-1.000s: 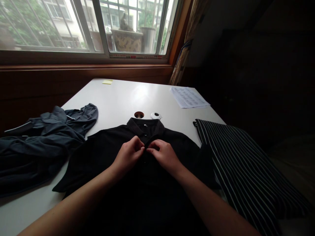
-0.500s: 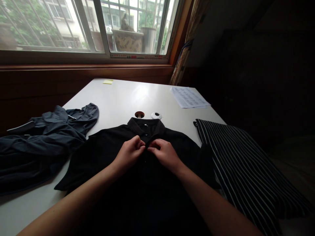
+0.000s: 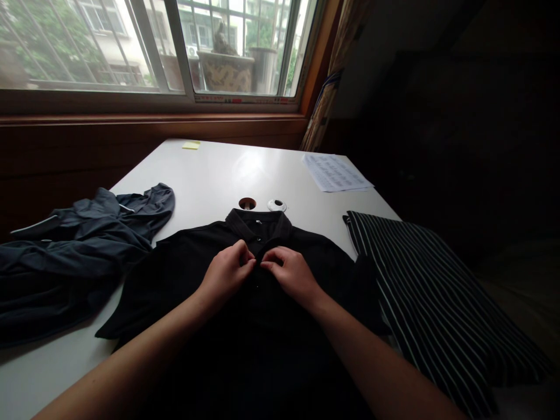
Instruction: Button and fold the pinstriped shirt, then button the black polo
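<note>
A black polo shirt (image 3: 184,274) lies flat, front up, on the white table (image 3: 219,175), its collar towards the window. My left hand (image 3: 227,273) and my right hand (image 3: 291,274) meet over the button placket just below the collar. Each hand pinches the placket's edge with closed fingers. The small buttons near the collar show as pale dots; what is under my fingertips is hidden.
A crumpled dark grey garment (image 3: 74,245) lies at the left. A dark striped garment (image 3: 437,291) hangs over the table's right edge. Printed papers (image 3: 336,172), a yellow sticky note (image 3: 191,145), a cable hole (image 3: 247,203) and a small white round cap (image 3: 276,205) lie further back.
The placket flap that stood lifted between my hands a second ago now lies flat. Both hands stay pinched at the same spot.
</note>
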`<state>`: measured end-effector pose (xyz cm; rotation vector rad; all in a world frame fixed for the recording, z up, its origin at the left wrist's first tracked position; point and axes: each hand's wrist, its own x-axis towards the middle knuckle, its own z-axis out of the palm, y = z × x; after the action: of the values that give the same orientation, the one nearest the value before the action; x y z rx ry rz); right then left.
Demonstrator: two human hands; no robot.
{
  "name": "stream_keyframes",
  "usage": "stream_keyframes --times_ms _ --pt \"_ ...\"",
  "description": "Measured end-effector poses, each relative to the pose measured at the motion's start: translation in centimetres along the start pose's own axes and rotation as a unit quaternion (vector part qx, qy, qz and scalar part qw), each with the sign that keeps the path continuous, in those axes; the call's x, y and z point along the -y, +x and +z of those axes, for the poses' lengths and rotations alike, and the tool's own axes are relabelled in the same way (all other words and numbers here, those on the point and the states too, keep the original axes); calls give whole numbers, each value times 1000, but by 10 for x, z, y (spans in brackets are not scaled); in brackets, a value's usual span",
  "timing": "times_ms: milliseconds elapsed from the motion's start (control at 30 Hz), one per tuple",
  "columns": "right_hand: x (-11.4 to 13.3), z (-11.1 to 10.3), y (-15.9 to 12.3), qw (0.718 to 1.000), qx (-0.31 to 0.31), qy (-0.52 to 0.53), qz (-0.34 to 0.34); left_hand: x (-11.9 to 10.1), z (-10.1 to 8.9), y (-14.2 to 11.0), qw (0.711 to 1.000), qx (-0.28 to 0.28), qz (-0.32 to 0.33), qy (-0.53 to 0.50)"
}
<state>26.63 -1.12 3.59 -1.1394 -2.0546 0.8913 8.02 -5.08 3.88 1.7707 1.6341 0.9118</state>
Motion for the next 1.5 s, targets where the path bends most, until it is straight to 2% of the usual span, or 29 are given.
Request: stream_keyframes --times_ms 133,300,667,867,1067,1300,1500 --pt "-1 0 -1 1000 -8 7 -14 -1 -1 -1 999 -11 10 35" --pt "-2 1 -1 999 -49 17 -8 -1 -4 -1 997 -14 21 80" --pt "-5 2 -4 998 -41 -44 -34 3 -3 0 985 -3 95 141" --pt "-10 -2 -4 991 -42 -117 -48 6 -3 -1 984 1 106 143" --pt "-16 -6 -4 987 -53 -149 -34 12 -2 0 978 -5 154 142" --pt "-17 -6 -4 988 -59 -142 -15 14 -2 1 967 22 191 165" --pt "-17 -6 -4 989 -92 -113 -2 14 -3 1 966 26 209 148"
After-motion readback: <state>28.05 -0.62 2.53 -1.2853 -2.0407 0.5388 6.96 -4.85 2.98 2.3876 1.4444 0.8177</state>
